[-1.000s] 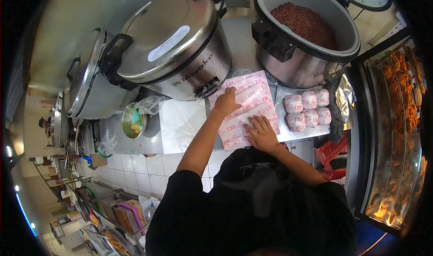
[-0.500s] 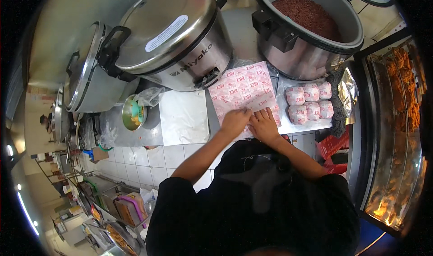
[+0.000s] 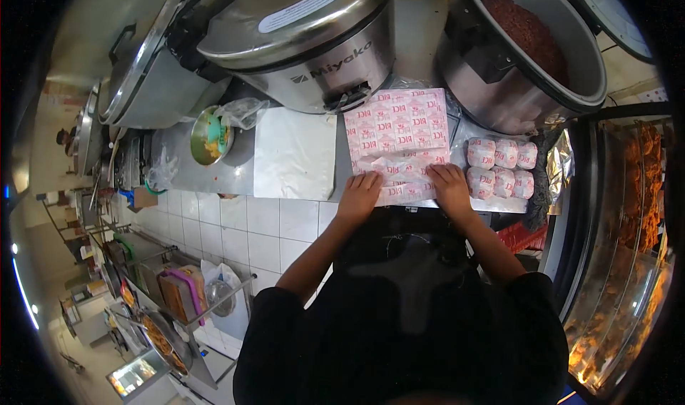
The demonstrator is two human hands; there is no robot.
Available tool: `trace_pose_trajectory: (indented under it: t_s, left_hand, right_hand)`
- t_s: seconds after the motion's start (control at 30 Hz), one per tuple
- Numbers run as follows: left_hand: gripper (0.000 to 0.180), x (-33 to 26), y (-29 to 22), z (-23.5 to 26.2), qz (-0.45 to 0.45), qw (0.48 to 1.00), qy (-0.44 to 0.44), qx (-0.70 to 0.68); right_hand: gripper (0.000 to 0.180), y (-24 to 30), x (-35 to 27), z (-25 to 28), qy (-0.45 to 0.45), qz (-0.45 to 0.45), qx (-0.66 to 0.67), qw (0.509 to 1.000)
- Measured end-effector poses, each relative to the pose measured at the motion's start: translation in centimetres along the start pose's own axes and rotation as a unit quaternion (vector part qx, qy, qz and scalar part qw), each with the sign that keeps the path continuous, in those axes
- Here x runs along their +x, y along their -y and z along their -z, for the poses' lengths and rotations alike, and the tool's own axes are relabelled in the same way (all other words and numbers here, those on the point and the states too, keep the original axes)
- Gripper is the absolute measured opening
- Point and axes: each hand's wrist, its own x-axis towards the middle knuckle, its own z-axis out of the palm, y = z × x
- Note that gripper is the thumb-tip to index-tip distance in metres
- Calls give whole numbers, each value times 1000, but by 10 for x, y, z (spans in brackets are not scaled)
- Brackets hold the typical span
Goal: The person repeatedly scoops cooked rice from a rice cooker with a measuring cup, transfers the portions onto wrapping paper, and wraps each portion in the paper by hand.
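A sheet of pink-and-white printed wrapping paper (image 3: 397,123) lies on the counter in front of me. Its near part is folded over and creased. My left hand (image 3: 361,192) rests on the left end of the fold, fingers extended over the paper. At the right end, my right hand (image 3: 449,185) lies with its fingers likewise flat on the paper. Whether anything sits inside the fold is hidden. Just right of my right hand, several round paper-wrapped bundles (image 3: 502,164) stand in two rows. A stack of plain white paper (image 3: 294,152) lies left of the printed sheet.
Behind the papers stand a closed steel rice cooker (image 3: 314,62) and an open one (image 3: 492,84) holding reddish-brown rice (image 3: 524,37). A metal bowl (image 3: 203,145) with a green utensil is at left. A lit glass cabinet (image 3: 628,262) of fried food borders the right.
My hands have moved apart, from together at the fold to its left and right ends. The near edge of the paper is now folded over. The view has shifted slightly.
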Motion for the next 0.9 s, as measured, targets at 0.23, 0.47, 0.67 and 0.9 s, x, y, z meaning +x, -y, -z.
trace_pose_trajectory:
  t_s: [0.23, 0.47, 0.67, 0.9]
  left_hand:
    - [28, 86, 6, 29, 204, 962, 119, -136]
    - [34, 142, 39, 9, -8, 947, 320, -25]
    - [31, 72, 6, -18, 124, 966, 17, -225]
    - [39, 42, -29, -19, 63, 951, -184, -240]
  right_hand:
    - [25, -32, 71, 3, 215, -239, 131, 938]
    - [30, -2, 126, -7, 322, -86, -58, 941]
    - [41, 20, 23, -18, 132, -87, 5, 987]
    - [53, 22, 45, -9, 90, -75, 21, 993]
